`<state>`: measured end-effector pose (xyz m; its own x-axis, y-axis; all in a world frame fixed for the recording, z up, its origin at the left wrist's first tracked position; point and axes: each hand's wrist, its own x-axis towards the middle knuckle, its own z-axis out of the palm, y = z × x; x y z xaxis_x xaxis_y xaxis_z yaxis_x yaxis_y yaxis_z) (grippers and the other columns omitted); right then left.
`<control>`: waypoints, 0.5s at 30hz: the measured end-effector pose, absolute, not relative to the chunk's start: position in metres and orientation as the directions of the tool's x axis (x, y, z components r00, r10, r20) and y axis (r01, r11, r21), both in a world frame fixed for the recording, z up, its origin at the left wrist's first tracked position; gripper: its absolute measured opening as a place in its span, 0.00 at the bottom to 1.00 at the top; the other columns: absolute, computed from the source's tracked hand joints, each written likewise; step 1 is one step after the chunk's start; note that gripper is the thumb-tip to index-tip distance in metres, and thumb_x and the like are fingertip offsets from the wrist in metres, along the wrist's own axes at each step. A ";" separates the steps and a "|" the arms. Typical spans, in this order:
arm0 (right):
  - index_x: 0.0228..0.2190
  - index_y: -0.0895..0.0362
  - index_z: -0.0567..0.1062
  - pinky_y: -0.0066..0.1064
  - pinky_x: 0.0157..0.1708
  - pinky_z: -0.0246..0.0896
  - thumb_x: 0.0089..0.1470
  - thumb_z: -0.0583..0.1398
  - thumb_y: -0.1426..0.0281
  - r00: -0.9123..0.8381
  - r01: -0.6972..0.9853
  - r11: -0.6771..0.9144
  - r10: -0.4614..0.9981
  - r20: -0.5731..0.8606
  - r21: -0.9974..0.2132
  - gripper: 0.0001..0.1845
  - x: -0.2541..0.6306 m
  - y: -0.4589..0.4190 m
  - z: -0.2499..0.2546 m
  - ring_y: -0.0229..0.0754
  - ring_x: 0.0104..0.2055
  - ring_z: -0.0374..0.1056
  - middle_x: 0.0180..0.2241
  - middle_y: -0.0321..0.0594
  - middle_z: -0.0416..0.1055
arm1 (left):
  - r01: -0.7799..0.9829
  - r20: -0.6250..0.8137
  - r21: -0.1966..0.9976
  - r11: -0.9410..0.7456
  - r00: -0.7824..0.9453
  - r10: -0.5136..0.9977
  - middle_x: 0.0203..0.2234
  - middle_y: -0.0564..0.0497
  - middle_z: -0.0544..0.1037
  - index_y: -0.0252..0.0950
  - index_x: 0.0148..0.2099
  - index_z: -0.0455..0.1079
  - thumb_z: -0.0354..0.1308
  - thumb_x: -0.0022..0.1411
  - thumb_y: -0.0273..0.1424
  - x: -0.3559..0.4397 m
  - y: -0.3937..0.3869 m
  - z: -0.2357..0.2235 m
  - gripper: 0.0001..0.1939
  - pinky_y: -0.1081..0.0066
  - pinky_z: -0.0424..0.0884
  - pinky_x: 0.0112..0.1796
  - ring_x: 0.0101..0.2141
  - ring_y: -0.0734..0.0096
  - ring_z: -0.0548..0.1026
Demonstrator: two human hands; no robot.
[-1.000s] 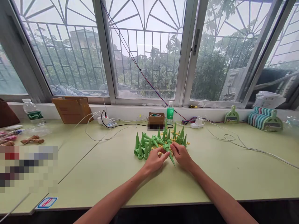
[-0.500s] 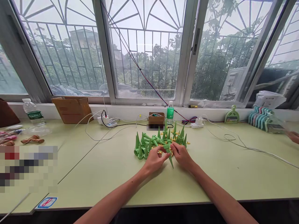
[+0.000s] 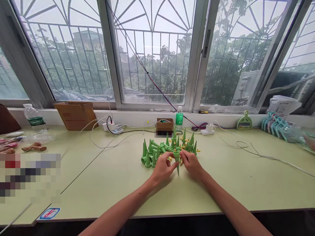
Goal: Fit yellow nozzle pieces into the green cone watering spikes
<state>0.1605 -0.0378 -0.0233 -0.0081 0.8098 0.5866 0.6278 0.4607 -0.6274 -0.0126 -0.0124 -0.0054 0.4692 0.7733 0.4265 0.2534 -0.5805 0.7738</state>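
Observation:
A green plant watering spike (image 3: 176, 156) hangs point down between my hands, its open round cup facing up. My left hand (image 3: 162, 167) is closed on it, thumb and fingers around its left side. My right hand (image 3: 192, 164) is pinched at the spike's right side, close to the cup. What its fingertips hold is hidden, though a bit of yellow shows just below them. Right behind my hands is a group of green watering spikes (image 3: 148, 161), some upright on their cups and some lying down. Small yellow valves (image 3: 198, 150) stick out from several at the right.
Behind the spikes stand a small cardboard box (image 3: 165, 125) and a green-labelled bottle (image 3: 179, 118). White cables (image 3: 265, 158) cross the table at right. Further right are teal dustpan-like pieces (image 3: 275, 126) and another person's blurred hand. A larger carton (image 3: 76, 116) stands at back left.
The spike in my left hand has turned from slanted to nearly upright, its tip swinging left and its cup opening showing. At far right, the teal pieces have shifted and the other person's hand has moved.

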 end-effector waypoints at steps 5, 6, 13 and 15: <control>0.22 0.55 0.59 0.28 0.23 0.47 0.66 0.46 0.62 -0.003 0.632 0.460 0.806 0.592 -0.623 0.20 0.161 -0.038 -0.023 0.35 0.21 0.53 0.20 0.31 0.59 | 0.216 0.444 0.776 -0.593 0.481 0.756 0.33 0.50 0.73 0.33 0.45 0.70 0.60 0.58 0.36 -0.012 -0.012 -0.006 0.15 0.75 0.62 0.25 0.21 0.80 0.62; 0.22 0.55 0.59 0.28 0.23 0.48 0.66 0.46 0.62 -0.001 0.633 0.460 0.805 0.593 -0.623 0.21 0.161 -0.038 -0.023 0.35 0.21 0.53 0.20 0.32 0.59 | 0.208 0.448 0.776 -0.596 0.483 0.752 0.35 0.50 0.74 0.33 0.45 0.70 0.60 0.57 0.36 -0.012 -0.012 -0.006 0.15 0.75 0.62 0.25 0.21 0.80 0.62; 0.22 0.55 0.60 0.29 0.23 0.49 0.66 0.46 0.61 0.000 0.633 0.461 0.803 0.596 -0.622 0.21 0.161 -0.037 -0.023 0.35 0.20 0.53 0.20 0.33 0.60 | 0.179 0.475 0.770 -0.612 0.481 0.737 0.39 0.49 0.73 0.35 0.46 0.71 0.60 0.57 0.36 -0.012 -0.011 -0.007 0.16 0.76 0.63 0.23 0.21 0.82 0.63; 0.23 0.55 0.61 0.29 0.23 0.48 0.66 0.46 0.61 -0.004 0.636 0.466 0.799 0.601 -0.615 0.21 0.161 -0.037 -0.023 0.36 0.21 0.53 0.20 0.33 0.60 | 0.171 0.474 0.773 -0.611 0.484 0.735 0.40 0.48 0.72 0.35 0.48 0.71 0.60 0.57 0.36 -0.013 -0.011 -0.006 0.17 0.76 0.64 0.23 0.21 0.81 0.63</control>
<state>0.1615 -0.0375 -0.0230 -0.0036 0.7990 0.6014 0.6358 0.4660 -0.6154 -0.0128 -0.0110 -0.0064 0.4838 0.7354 0.4744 0.1714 -0.6112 0.7727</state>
